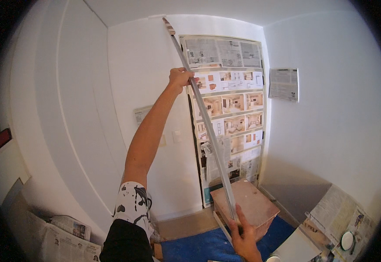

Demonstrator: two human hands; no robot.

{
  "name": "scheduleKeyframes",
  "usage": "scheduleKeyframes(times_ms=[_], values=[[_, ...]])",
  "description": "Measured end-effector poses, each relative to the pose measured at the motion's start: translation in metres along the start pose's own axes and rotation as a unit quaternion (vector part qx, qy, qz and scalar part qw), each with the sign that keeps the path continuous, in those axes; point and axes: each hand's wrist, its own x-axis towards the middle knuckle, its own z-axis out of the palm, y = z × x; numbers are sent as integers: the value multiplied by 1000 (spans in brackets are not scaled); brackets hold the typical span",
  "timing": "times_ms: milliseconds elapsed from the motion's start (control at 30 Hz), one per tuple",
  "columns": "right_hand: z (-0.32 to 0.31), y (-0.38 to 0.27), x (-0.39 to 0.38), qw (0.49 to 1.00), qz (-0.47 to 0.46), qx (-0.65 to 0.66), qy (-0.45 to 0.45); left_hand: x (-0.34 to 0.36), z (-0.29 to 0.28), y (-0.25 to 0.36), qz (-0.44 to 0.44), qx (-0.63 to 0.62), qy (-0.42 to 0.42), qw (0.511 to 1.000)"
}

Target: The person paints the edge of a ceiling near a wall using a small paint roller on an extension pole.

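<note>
A long grey metal pole [211,120] slants up across the view. At its top end is a brown-and-white striped piece that looks like a paintbrush [169,27], its tip against the white wall [144,52] close under the ceiling edge. My left hand [181,80] is raised with the arm stretched out, fingers closed round the upper part of the pole. Lower down, my right hand [244,239] grips the pole near its bottom end. Behind the pole stands a door [232,102] covered with newspaper and printed picture sheets, taped round its frame.
A worn pinkish box [247,203] stands on blue floor covering [190,246] before the door. Newspaper-covered furniture [334,209] with a white round lid [347,240] is at lower right. Newspapers [70,244] lie lower left. Another newspaper-covered panel [284,84] hangs on the right wall.
</note>
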Motion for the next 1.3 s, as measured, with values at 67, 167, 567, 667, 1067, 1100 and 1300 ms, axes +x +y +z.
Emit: scheduleKeyframes(times_ms=[67, 167, 567, 667, 1067, 1100, 1300], values=[[8, 34, 2, 996, -84, -20, 34, -9, 1, -6, 3, 7, -5, 1000], [12, 54, -15, 975, -176, -105, 84, -45, 9, -7, 10, -13, -14, 1000], [21, 22, -34, 989, 48, -97, -104, -65, -39, 2, 4, -28, -30, 999], [26, -13, -21, 997, -28, -34, -68, -52, -49, 11, 7, -17, -13, 1000], [1, -16, -134, 982, -158, -74, 69, -161, -11, 111, 46, 1, -48, 998], [-5, -22, -152, 994, -92, -54, 37, -181, -10, 126, 49, 4, -47, 998], [-60, -70, -292, 998, 59, -30, -14, -300, 8, 210, 87, -2, -84, 993]])
